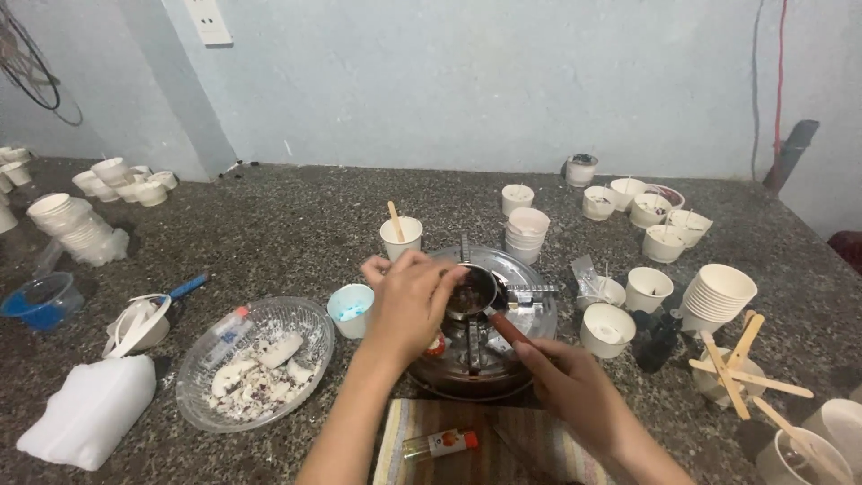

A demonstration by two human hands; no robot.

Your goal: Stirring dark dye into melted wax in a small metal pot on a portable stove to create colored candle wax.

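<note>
A small metal pot (pixel 470 294) with dark liquid sits on a round silver gas stove (pixel 530 296). My right hand (pixel 567 384) grips the pot's reddish handle (pixel 507 329). My left hand (pixel 411 301) hovers over the pot's left rim, fingers pinched together above the liquid; what it holds is hidden. A white cup with a wooden stick (pixel 400 236) stands just behind the left hand. A pale blue cup (pixel 350 310) stands to its left.
A clear bowl of white wax chunks (pixel 256 362) lies at front left, beside a white bag (pixel 90 410). Several white cups (pixel 646 216) and a stack (pixel 718 296) crowd the right. Crossed wooden sticks (pixel 741 368) rest on a cup. A small bottle (pixel 440 443) lies on a striped cloth.
</note>
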